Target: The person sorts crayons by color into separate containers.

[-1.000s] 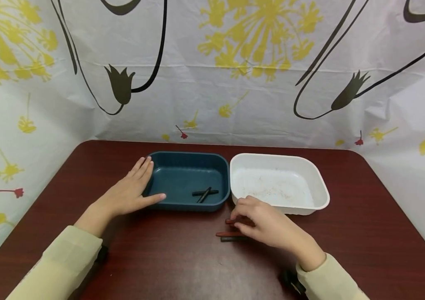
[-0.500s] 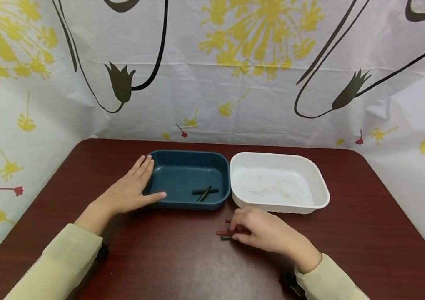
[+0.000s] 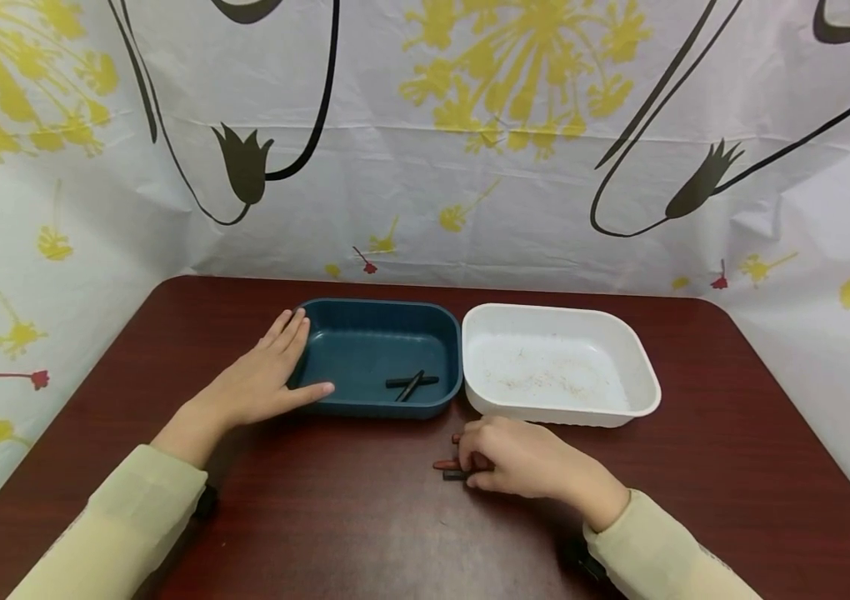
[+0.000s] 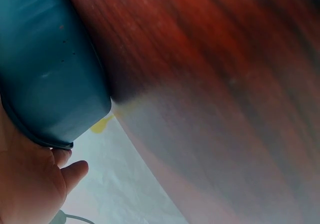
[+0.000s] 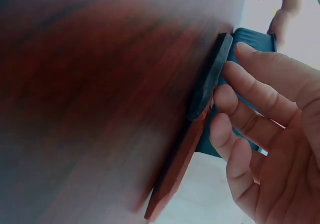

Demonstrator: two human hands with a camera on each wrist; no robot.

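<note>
My left hand (image 3: 256, 387) lies with straight fingers along the left end of the dark teal tray (image 3: 376, 411), thumb on its front rim. In the left wrist view, fingertips show at the rim of the tray (image 4: 55, 83). My right hand (image 3: 522, 458) is low over the table, its fingers bent, beside a short black faceted stick (image 5: 211, 78). In the right wrist view, thumb and index fingertips stand apart right at this stick. A reddish-brown stick (image 5: 175, 171) lies alongside it. The end of another reddish-brown stick (image 3: 456, 438) shows behind the right hand.
Two black sticks (image 3: 412, 383) lie crossed inside the teal tray at its front right. A white tray (image 3: 560, 418) stands against its right side, with brownish specks on its bottom. Behind the brown table (image 3: 335, 517) hangs a white patterned sheet (image 3: 410, 167).
My right hand has moved toward me, from the farther reddish-brown stick past the nearer one to the black stick. The left hand stays at the teal tray.
</note>
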